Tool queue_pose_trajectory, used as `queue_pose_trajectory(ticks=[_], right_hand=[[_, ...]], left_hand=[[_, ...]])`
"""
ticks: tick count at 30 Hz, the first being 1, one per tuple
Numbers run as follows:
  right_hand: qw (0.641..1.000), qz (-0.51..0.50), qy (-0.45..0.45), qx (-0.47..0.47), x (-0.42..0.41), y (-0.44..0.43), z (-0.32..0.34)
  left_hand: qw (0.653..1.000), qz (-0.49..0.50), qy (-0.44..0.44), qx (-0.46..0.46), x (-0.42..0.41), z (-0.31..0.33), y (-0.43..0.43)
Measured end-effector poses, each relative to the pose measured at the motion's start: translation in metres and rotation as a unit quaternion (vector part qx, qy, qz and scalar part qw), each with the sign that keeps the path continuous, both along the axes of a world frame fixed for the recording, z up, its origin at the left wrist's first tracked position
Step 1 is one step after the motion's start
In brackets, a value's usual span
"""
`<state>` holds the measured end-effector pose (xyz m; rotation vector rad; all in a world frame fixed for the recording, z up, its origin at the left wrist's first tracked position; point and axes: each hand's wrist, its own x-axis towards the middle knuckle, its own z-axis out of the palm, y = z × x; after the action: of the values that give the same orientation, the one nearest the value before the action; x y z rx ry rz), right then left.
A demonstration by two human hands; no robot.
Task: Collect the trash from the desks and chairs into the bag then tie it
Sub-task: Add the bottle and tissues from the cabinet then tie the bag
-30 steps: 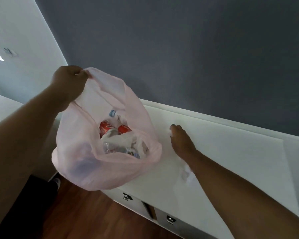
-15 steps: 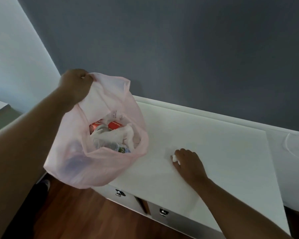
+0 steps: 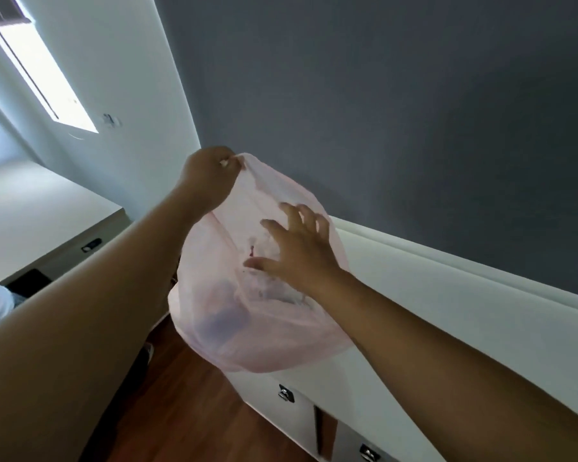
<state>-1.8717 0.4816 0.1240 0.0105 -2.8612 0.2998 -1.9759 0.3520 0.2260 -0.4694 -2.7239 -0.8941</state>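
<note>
Above the near edge of the white desk, the pink bag hangs in the air over the wooden floor. Its lower side is close to the desk's front, though whether it touches cannot be told. The person's left hand pinches the bag's top rim between thumb and curled fingers and carries the whole weight from that one point, so the mouth gapes toward the camera. The right hand hovers at that mouth with its fingers spread apart and straight, and it holds nothing that can be seen.

Through the thin film the trash shows as pale crumpled shapes with a darker mass low down, filling roughly the lower half of the bag. That suggests the collecting is well along, perhaps near its end. Whether more litter waits elsewhere cannot be told, since only this desk, its drawer fronts and another pale desk far to the left are in view, and no chair shows.

The tying is not begun: the rim is loose and ungathered, with no knot. To close it, the right hand would likely have to take the opposite rim, so both hands can draw the top together and knot it.
</note>
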Motion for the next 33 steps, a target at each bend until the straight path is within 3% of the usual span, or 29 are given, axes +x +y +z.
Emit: queue_pose_trajectory(ticks=[3, 6, 8, 11, 13, 15, 17, 19, 21, 24, 27, 29, 31, 33], right_hand=[[0.973, -0.155, 0.164, 0.045, 0.005, 0.028, -0.019], [0.954, -0.271, 0.083, -0.098, 0.006, 0.073, -0.014], [0.95, -0.278, 0.004, -0.143, 0.006, 0.106, 0.0], [0.937, -0.298, 0.03, -0.18, 0.022, 0.153, 0.037], [0.914, -0.307, 0.05, -0.262, 0.043, 0.179, 0.06], [0.878, -0.282, 0.036, -0.384, 0.067, 0.203, 0.073], [0.845, -0.253, 0.0, -0.471, 0.098, 0.221, 0.085], [0.809, -0.235, 0.001, -0.539, 0.129, 0.237, 0.095], [0.765, -0.228, 0.051, -0.6, 0.155, 0.254, 0.099], [0.693, -0.237, 0.148, -0.665, 0.183, 0.264, 0.093], [0.565, -0.256, 0.272, -0.735, 0.194, 0.254, 0.088], [0.504, -0.284, 0.306, -0.756, 0.193, 0.242, 0.088], [0.484, -0.317, 0.314, -0.753, 0.19, 0.234, 0.083], [0.497, -0.294, 0.293, -0.762, 0.193, 0.233, 0.083]], left_hand=[[1.0, -0.022, 0.02, -0.009, -0.009, 0.008, -0.014], [0.995, -0.085, 0.035, -0.046, -0.01, 0.021, -0.021], [0.978, -0.151, 0.036, -0.138, -0.009, 0.03, -0.023], [0.929, -0.151, 0.057, -0.333, -0.018, 0.035, -0.024], [0.928, -0.093, 0.052, -0.356, -0.029, 0.035, -0.026], [0.957, -0.062, -0.04, -0.281, -0.036, 0.032, -0.026], [0.964, -0.056, -0.192, -0.173, -0.035, 0.028, -0.019], [0.943, -0.077, -0.317, -0.064, -0.029, 0.026, -0.006], [0.913, -0.113, -0.388, 0.051, -0.017, 0.027, 0.014], [0.882, -0.147, -0.389, 0.221, 0.006, 0.021, 0.058], [0.846, -0.143, -0.364, 0.362, 0.047, 0.007, 0.112], [0.824, -0.106, -0.347, 0.435, 0.073, -0.003, 0.15], [0.795, -0.063, -0.361, 0.483, 0.094, -0.009, 0.178], [0.756, -0.1, -0.402, 0.506, 0.104, -0.014, 0.195]])
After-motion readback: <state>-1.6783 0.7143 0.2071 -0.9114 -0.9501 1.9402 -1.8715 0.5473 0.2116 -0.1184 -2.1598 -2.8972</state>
